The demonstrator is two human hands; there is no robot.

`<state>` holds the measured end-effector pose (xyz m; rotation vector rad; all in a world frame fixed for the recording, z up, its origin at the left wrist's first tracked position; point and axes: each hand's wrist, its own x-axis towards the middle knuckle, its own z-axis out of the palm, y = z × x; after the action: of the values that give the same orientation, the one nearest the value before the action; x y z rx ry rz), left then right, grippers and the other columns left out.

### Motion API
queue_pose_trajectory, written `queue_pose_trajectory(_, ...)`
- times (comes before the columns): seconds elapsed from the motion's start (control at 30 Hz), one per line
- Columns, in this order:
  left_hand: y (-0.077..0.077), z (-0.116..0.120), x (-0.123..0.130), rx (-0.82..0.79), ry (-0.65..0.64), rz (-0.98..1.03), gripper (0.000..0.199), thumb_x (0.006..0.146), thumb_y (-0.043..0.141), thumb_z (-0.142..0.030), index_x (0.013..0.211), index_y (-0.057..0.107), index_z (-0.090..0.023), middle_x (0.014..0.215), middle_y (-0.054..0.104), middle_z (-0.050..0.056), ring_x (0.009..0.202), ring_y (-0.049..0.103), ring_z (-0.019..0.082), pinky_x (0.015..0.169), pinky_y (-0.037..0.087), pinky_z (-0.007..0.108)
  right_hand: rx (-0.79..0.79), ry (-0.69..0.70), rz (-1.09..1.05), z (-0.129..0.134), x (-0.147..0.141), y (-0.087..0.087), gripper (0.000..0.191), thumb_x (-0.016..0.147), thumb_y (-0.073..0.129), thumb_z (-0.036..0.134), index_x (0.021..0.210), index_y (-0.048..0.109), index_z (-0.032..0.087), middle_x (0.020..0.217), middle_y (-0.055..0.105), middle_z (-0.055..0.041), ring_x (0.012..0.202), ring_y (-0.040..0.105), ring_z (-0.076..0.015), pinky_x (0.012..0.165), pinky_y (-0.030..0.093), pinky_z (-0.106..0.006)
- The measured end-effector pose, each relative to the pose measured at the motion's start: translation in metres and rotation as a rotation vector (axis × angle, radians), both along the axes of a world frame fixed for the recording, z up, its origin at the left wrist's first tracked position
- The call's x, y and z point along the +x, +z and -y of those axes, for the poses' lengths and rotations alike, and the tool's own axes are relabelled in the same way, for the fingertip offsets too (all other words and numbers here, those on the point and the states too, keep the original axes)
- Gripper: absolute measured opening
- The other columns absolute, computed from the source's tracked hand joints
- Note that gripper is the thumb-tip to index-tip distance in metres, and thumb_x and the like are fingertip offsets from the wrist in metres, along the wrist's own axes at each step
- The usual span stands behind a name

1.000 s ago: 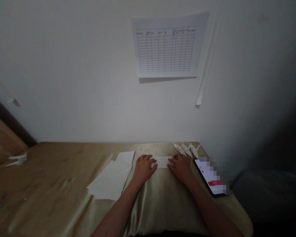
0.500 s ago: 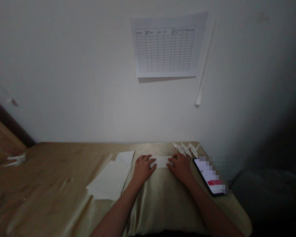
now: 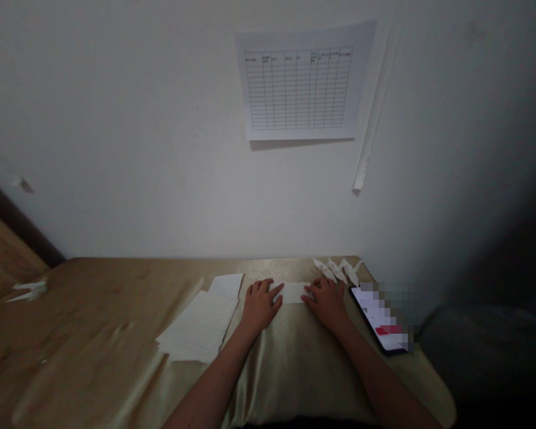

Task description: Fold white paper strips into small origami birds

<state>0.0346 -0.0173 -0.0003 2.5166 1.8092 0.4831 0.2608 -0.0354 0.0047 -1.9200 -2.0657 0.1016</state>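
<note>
A small white strip of paper [image 3: 293,292] lies flat on the cloth-covered table between my hands. At its left end is my left hand [image 3: 259,305], palm down, thumb and forefinger spread apart over the paper. My right hand [image 3: 327,302] rests over the other end in much the same pose, its thumb and forefinger also apart. The paper's two ends are partly hidden under the fingers. Just beyond my right hand lie several folded or twisted white paper pieces [image 3: 337,271].
Left of my left arm lies a stack of white sheets [image 3: 201,325]. A phone [image 3: 379,322] with a lit screen is at the table's right edge. Paper scraps [image 3: 29,290] sit far left on the shiny tablecloth [image 3: 93,333]. A printed table sheet [image 3: 301,89] hangs on the wall.
My left forefinger has shifted slightly up from the paper. My right hand, the strip and everything else look the same.
</note>
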Motion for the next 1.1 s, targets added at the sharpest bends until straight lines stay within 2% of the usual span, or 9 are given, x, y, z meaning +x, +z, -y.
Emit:
queue_pose_trajectory(0.3, 0.0, 0.0, 0.002, 0.017, 0.016, 0.001, 0.042, 0.101, 0.064, -0.037, 0.142, 0.07, -0.038, 0.147, 0.065, 0.007, 0.137, 0.054, 0.033, 0.118, 0.042, 0.052, 0.001, -0.012, 0.038, 0.0, -0.002, 0.0, 0.035, 0.1, 0.061, 0.049, 0.128, 0.075, 0.032, 0.139, 0.067, -0.0112, 0.136, 0.052, -0.0341, 0.124, 0.016, -0.067)
queue_pose_trajectory(0.53, 0.001, 0.002, 0.006, 0.02, 0.047, 0.042, 0.047, 0.095, 0.071, -0.053, 0.139, 0.072, -0.036, 0.147, 0.065, 0.007, 0.135, 0.054, 0.034, 0.118, 0.041, 0.051, -0.006, -0.035, 0.031, 0.002, -0.005, 0.001, 0.035, 0.099, 0.062, 0.05, 0.127, 0.075, 0.031, 0.14, 0.066, -0.0118, 0.138, 0.052, -0.0358, 0.124, 0.014, -0.069)
queue_pose_trajectory(0.77, -0.002, 0.0, 0.006, 0.004, 0.046, 0.058, 0.056, 0.09, 0.074, -0.061, 0.139, 0.073, -0.035, 0.147, 0.064, 0.009, 0.136, 0.053, 0.035, 0.118, 0.039, 0.053, 0.015, -0.105, -0.004, 0.003, -0.021, -0.004, 0.055, 0.091, 0.067, 0.066, 0.125, 0.072, 0.024, 0.139, 0.063, -0.0182, 0.137, 0.05, -0.0398, 0.124, 0.017, -0.068)
queue_pose_trajectory(0.9, 0.0, -0.001, 0.007, -0.012, 0.06, 0.059, 0.056, 0.088, 0.076, -0.061, 0.138, 0.073, -0.036, 0.147, 0.063, 0.008, 0.135, 0.053, 0.034, 0.119, 0.039, 0.051, -0.016, -0.168, -0.05, 0.001, -0.027, -0.007, 0.063, 0.088, 0.068, 0.07, 0.128, 0.068, 0.022, 0.141, 0.059, -0.0197, 0.138, 0.048, -0.0402, 0.121, 0.024, -0.067)
queue_pose_trajectory(1.1, 0.003, -0.003, 0.004, -0.081, 0.064, 0.07, 0.055, 0.088, 0.078, -0.053, 0.14, 0.072, -0.035, 0.15, 0.061, 0.009, 0.139, 0.052, 0.034, 0.12, 0.039, 0.05, -0.053, -0.18, -0.085, -0.003, -0.024, -0.009, 0.059, 0.086, 0.073, 0.061, 0.131, 0.067, 0.025, 0.143, 0.058, -0.0183, 0.139, 0.047, -0.0407, 0.119, 0.027, -0.062)
